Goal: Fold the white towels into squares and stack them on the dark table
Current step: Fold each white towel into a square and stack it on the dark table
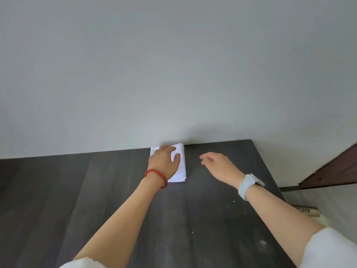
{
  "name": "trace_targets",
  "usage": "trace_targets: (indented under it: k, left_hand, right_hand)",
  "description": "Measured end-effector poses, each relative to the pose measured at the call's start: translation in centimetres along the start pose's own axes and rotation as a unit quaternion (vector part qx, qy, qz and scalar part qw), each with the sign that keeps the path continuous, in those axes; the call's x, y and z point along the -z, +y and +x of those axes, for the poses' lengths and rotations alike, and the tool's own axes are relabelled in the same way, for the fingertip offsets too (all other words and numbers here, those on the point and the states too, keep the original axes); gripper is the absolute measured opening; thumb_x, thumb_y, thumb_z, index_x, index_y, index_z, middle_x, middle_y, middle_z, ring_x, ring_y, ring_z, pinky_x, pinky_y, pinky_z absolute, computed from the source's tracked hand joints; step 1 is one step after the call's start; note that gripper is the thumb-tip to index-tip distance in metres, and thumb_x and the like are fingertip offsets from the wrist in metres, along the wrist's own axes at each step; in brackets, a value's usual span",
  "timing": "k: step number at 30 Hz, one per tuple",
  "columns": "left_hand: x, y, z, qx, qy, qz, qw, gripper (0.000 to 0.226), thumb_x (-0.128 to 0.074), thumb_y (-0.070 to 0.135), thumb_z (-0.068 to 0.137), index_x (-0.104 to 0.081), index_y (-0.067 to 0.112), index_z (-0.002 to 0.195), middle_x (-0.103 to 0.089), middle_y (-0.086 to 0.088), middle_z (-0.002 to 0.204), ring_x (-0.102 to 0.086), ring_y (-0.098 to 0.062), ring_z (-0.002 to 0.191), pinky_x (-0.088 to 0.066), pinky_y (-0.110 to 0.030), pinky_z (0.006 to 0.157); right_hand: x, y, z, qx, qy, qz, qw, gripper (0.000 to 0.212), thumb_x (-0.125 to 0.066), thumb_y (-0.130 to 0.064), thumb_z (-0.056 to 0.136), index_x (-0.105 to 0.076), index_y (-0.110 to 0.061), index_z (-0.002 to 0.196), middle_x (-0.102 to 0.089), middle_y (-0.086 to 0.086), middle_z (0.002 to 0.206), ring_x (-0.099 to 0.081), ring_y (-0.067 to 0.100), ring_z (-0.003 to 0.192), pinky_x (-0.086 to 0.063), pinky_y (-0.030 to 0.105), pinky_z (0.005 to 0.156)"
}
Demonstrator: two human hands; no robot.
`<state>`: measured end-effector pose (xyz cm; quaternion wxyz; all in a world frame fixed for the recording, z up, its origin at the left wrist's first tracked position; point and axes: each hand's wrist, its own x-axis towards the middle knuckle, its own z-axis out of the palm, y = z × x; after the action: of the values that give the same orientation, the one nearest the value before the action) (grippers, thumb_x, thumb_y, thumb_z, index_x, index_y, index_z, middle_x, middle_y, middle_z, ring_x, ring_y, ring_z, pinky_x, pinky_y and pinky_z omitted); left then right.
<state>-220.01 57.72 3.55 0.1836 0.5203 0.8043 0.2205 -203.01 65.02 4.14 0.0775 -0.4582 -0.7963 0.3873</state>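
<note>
A folded white towel (182, 171) lies on the dark table (96, 200) at its far edge, against the wall. It looks like a small stack of folded layers. My left hand (164, 161), with a red bead bracelet on the wrist, rests flat on top of the towel with its fingers spread. My right hand (216, 163), with a pale blue watch on the wrist, hovers just right of the towel, fingers loosely relaxed, holding nothing and apart from the towel.
A plain grey wall (173, 74) rises straight behind the table. The table's right edge runs diagonally past my right arm. Beyond it stand a brown wooden panel (332, 171) and a beige box with printed digits (307, 210).
</note>
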Motion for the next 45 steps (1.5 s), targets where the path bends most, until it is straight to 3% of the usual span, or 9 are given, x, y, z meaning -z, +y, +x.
trace_targets:
  k: [5,15,21,25,29,33,35,39,45]
  left_hand:
    - [-0.6,11.0,-5.1,-0.049,-0.045,-0.023,0.998,0.036,-0.042,0.029,0.095,-0.052,0.014,0.126,-0.054,-0.004,0.129,-0.049,-0.022,0.119,-0.038,-0.034,0.101]
    - [-12.5,44.6,-29.6,-0.261,-0.114,-0.103,0.953,0.033,-0.044,0.028,0.094,-0.056,0.014,0.121,-0.059,-0.005,0.122,-0.056,-0.024,0.111,-0.045,-0.033,0.095]
    - [-23.3,62.5,-47.4,-0.428,-0.213,-0.123,0.870,0.029,-0.047,0.021,0.093,-0.058,0.010,0.118,-0.061,-0.009,0.119,-0.057,-0.024,0.108,-0.041,-0.025,0.090]
    - [-29.8,71.9,-58.8,-0.508,-0.294,-0.119,0.801,0.030,-0.047,0.022,0.093,-0.058,0.011,0.118,-0.059,-0.007,0.119,-0.056,-0.023,0.108,-0.045,-0.030,0.092]
    - [-36.3,79.3,-69.6,-0.570,-0.366,-0.098,0.730,0.027,-0.045,0.020,0.093,-0.059,0.008,0.112,-0.061,-0.008,0.112,-0.057,-0.025,0.104,-0.047,-0.035,0.089]
    - [-43.5,86.5,-78.9,-0.617,-0.414,-0.081,0.664,0.028,-0.046,0.024,0.093,-0.058,0.014,0.115,-0.060,-0.003,0.117,-0.055,-0.020,0.108,-0.046,-0.033,0.092]
    - [-47.3,90.7,-82.9,-0.630,-0.429,-0.079,0.642,0.028,-0.047,0.025,0.093,-0.058,0.016,0.116,-0.060,-0.002,0.119,-0.055,-0.019,0.109,-0.046,-0.034,0.093]
    - [-54.3,101.5,-88.9,-0.645,-0.438,-0.080,0.621,0.027,-0.050,0.023,0.091,-0.060,0.014,0.114,-0.062,-0.003,0.118,-0.058,-0.020,0.105,-0.047,-0.032,0.091]
    - [-61.7,115.7,-99.1,-0.677,-0.443,-0.064,0.584,0.021,-0.049,0.019,0.091,-0.062,0.011,0.104,-0.064,-0.006,0.105,-0.059,-0.022,0.096,-0.045,-0.027,0.080]
  right_hand:
    - [8.5,4.1,-10.0,-0.043,0.097,0.049,0.993,0.027,-0.038,-0.013,0.096,-0.059,-0.009,0.111,-0.064,0.002,0.101,-0.056,0.013,0.090,-0.040,0.022,0.079]
    - [26.0,20.6,-49.6,-0.135,0.346,0.052,0.927,0.020,-0.045,-0.007,0.092,-0.062,-0.010,0.103,-0.060,0.000,0.088,-0.058,0.019,0.089,-0.043,0.028,0.083]
    - [30.0,31.7,-75.3,-0.253,0.495,0.106,0.825,0.027,-0.045,-0.001,0.091,-0.060,-0.021,0.081,-0.059,-0.005,0.078,-0.058,0.026,0.090,-0.048,0.041,0.086]
    - [30.6,35.8,-89.6,-0.321,0.578,0.137,0.738,0.018,-0.044,-0.003,0.092,-0.059,-0.012,0.093,-0.060,0.006,0.080,-0.055,0.022,0.072,-0.043,0.017,0.061]
    - [30.1,40.6,-102.0,-0.382,0.624,0.137,0.667,0.020,-0.043,-0.003,0.092,-0.061,-0.009,0.096,-0.061,0.002,0.075,-0.057,0.024,0.076,-0.046,0.035,0.078]
    - [30.6,46.4,-112.4,-0.438,0.660,0.138,0.595,0.023,-0.042,-0.003,0.092,-0.062,-0.004,0.103,-0.062,0.009,0.083,-0.058,0.024,0.078,-0.047,0.034,0.078]
    - [32.1,50.1,-117.1,-0.452,0.670,0.148,0.570,0.023,-0.041,-0.004,0.093,-0.062,-0.005,0.104,-0.062,0.009,0.085,-0.058,0.023,0.077,-0.049,0.033,0.076]
    - [37.5,57.5,-125.5,-0.481,0.662,0.154,0.553,0.025,-0.040,-0.004,0.093,-0.061,-0.002,0.107,-0.061,0.009,0.086,-0.055,0.018,0.068,-0.041,0.008,0.056]
    - [44.1,65.6,-137.8,-0.503,0.678,0.168,0.508,0.023,-0.041,-0.004,0.093,-0.061,-0.003,0.106,-0.061,0.007,0.081,-0.054,0.006,0.057,-0.042,0.013,0.058]
